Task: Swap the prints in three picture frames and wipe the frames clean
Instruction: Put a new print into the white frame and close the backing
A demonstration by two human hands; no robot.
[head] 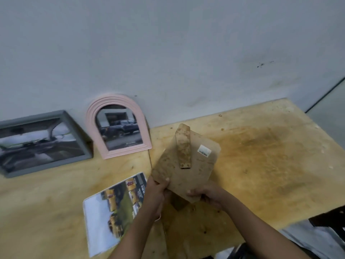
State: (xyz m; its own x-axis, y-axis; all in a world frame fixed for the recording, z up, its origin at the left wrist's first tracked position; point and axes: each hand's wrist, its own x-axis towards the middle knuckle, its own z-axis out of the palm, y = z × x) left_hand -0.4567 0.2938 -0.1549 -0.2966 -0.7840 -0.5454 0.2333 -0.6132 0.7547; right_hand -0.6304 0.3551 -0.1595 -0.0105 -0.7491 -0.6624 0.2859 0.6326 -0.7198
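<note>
backing board (pixel 186 165): brown, stand out, tilted, centre | grey frame (pixel 48 165): standing, far left | pink arched frame (pixel 113 99): just right of it | loose print (pixel 112 212): flat, near left

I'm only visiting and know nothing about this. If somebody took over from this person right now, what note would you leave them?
Left hand and right hand both grip the lower edge of the brown frame back, stand leg facing the camera, above the table.
Grey frame and pink arched frame stand against the wall, each holding a print.
A loose print lies flat by the left hand.
Probably left: fit that print into the held frame. No cloth is in view, so wiping cannot be judged.
</note>
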